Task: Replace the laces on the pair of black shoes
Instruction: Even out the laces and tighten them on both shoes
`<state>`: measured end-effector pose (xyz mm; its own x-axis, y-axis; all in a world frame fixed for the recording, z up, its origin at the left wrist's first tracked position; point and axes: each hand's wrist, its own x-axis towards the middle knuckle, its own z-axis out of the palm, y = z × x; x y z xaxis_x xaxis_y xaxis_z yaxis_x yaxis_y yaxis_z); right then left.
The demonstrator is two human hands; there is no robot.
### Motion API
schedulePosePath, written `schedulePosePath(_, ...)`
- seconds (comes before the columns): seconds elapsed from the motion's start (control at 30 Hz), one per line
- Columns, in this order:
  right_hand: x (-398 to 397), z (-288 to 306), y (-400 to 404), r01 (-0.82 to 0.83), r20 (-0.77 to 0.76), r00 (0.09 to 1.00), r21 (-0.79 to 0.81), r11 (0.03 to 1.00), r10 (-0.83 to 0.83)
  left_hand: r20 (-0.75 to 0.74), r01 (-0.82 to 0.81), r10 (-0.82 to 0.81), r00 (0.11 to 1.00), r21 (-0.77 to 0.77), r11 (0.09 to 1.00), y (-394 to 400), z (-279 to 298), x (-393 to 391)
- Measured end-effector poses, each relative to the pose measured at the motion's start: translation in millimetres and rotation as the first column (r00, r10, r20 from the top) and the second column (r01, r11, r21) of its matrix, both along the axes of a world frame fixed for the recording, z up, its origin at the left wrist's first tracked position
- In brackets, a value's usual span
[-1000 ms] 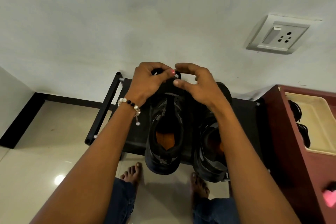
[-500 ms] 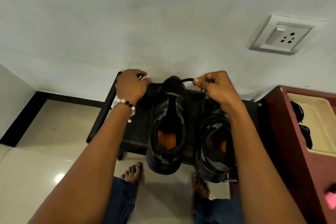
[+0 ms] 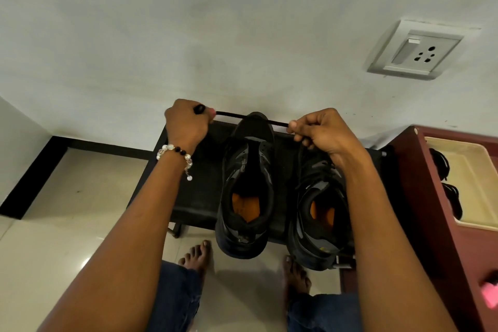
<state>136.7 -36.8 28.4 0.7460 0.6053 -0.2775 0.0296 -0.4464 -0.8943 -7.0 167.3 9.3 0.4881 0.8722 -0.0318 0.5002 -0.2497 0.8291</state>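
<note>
I have drawn my left hand [image 3: 186, 122] and right hand [image 3: 320, 129] apart, stretching the black lace [image 3: 242, 116] taut above the left shoe [image 3: 246, 170].

Shoes [image 3: 246, 186]: black, matt synthetic upper with smoother panels; orange insoles seen inside. Lace [image 3: 242, 116]: black, matt cord. Rack [image 3: 199, 191]: black, matt top surface noted. Floor [image 3: 67, 224]: cream tile, glossy, light reflected. Wall [image 3: 215, 35]: painted, matt, faintly scuffed. Socket plate [image 3: 416, 52]: smooth white plastic. Cabinet [image 3: 436, 210]: dark red, smooth. Bracelet [image 3: 175, 152]: glossy beads. Trousers [image 3: 177, 296]: blue denim.
</note>
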Motion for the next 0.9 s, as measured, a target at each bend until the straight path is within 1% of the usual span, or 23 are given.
schedulePosePath(0.07,0.5,-1.9,1.5,0.002,-0.003,1.000,0.000,1.000,-0.002,-0.107,-0.049,0.051,0.993,0.021,0.999,5.0,-8.0,-2.5)
schedulePosePath(0.13,-3.6,-2.6,7.7,-0.041,0.002,0.999,-0.015,0.999,0.041,-0.264,0.016,0.018,0.964,0.126,0.992,1.7,-13.2,-1.3)
schedulePosePath(0.17,-6.8,-2.8,11.5,-0.078,0.003,0.997,-0.018,0.997,0.078,-0.292,0.088,-0.033,0.956,0.178,0.980,-2.3,-13.0,1.0)
schedulePosePath(0.2,-10.2,-2.9,15.2,-0.111,-0.003,0.994,-0.005,0.994,0.111,-0.273,0.182,-0.121,0.955,0.212,0.960,-8.0,-10.3,4.6)
schedulePosePath(0.23,-13.9,-2.9,18.8,-0.130,-0.017,0.991,0.021,0.991,0.130,-0.215,0.284,-0.238,0.947,0.219,0.933,-15.0,-6.2,8.6)
schedulePosePath(0.3,-20.4,-3.7,25.7,-0.111,-0.057,0.992,0.084,0.990,0.116,-0.072,0.477,-0.471,0.879,0.156,0.865,-29.7,2.0,16.7)
schedulePosePath(0.37,-26.3,-4.8,30.3,-0.053,-0.077,0.995,0.106,0.993,0.062,-0.007,0.606,-0.609,0.793,0.097,0.789,-39.2,3.1,21.9)
schedulePosePath(0.4,-27.7,-6.0,31.2,-0.020,-0.074,0.997,0.104,0.994,0.028,0.000,0.631,-0.633,0.774,0.081,0.771,-41.2,2.2,22.9)
schedulePosePath(0.47,-28.2,-7.9,30.9,0.036,-0.070,0.997,0.108,0.993,-0.029,0.024,0.614,-0.616,0.788,0.055,0.787,-40.3,-0.2,22.0)
schedulePosePath(0.6,-29.5,-8.8,31.1,0.100,-0.134,0.988,0.148,0.984,-0.080,0.154,0.521,-0.516,0.843,0.009,0.853,-38.9,-1.3,20.2)
schedulePosePath(0.67,-30.4,-9.2,32.4,0.118,-0.160,0.983,0.135,0.984,-0.096,0.149,0.469,-0.466,0.872,0.016,0.883,-38.5,-4.4,20.3)
schedulePosePath(0.73,-30.7,-9.2,32.3,0.080,-0.146,0.987,0.036,0.996,-0.074,0.099,0.421,-0.421,0.902,0.020,0.907,-36.8,-8.4,20.0)
schedulePosePath(0.77,-31.4,-9.3,31.8,0.023,-0.120,0.992,-0.058,0.998,-0.030,0.073,0.405,-0.405,0.912,0.010,0.914,-35.9,-10.8,20.2)
schedulePosePath(0.83,-36.7,-9.8,31.8,-0.107,-0.075,0.993,-0.279,0.954,0.089,0.002,0.405,-0.405,0.914,0.002,0.914,-37.1,-14.8,21.6)
schedulePosePath(0.87,-40.7,-9.5,33.2,-0.143,-0.068,0.990,-0.358,0.923,0.127,-0.055,0.421,-0.420,0.906,0.008,0.907,-38.9,-16.9,22.8)
schedulePosePath(0.9,-44.6,-8.7,34.3,-0.155,-0.075,0.988,-0.391,0.907,0.136,-0.122,0.441,-0.436,0.892,0.022,0.897,-41.2,-19.3,24.1)
